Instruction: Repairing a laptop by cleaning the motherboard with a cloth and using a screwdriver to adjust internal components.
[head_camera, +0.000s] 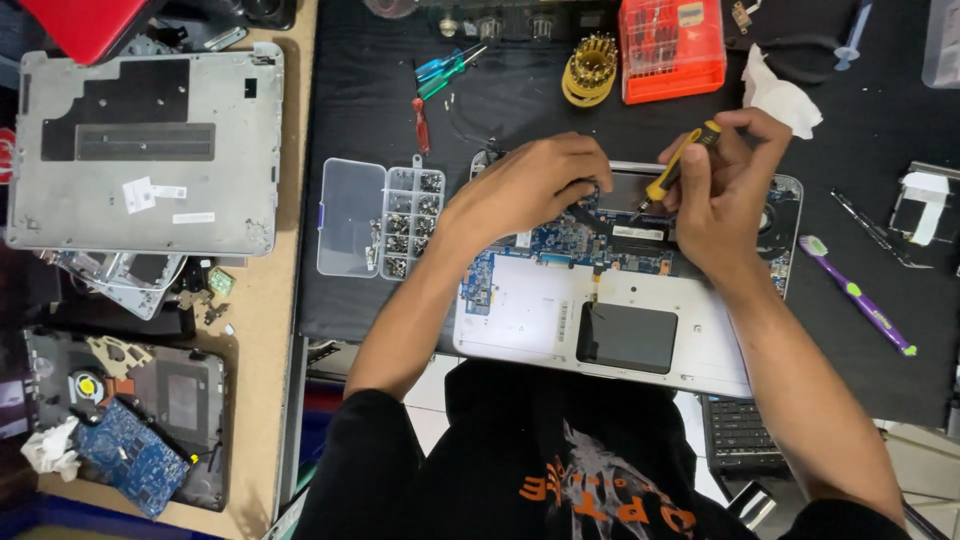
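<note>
1. We see an opened laptop (560, 320) lying on a black mat (380, 300) on the desk, its blue board (570, 242) exposed along the far half.
2. Our right hand (722, 195) has its fingers clenched around a yellow-and-black screwdriver (680, 165), which slants from 1 o'clock down to 7 o'clock; its tip sits at the board near the laptop's far edge.
3. Our left hand (535, 185) rests on the board just at 9 o'clock from the tip, fingers curled down; we cannot tell whether they pinch anything.
4. At 9 o'clock from the laptop lies a clear screw box (385, 215), lid open, its compartments holding small screws.
5. At 12 o'clock stand an orange bit case (672, 45) and a yellow bit holder (590, 70).
6. At 3 o'clock lies a purple toothbrush (855, 293).
7. Far at 9 o'clock, on bare wood, lies a grey laptop cover (150, 150).
</note>
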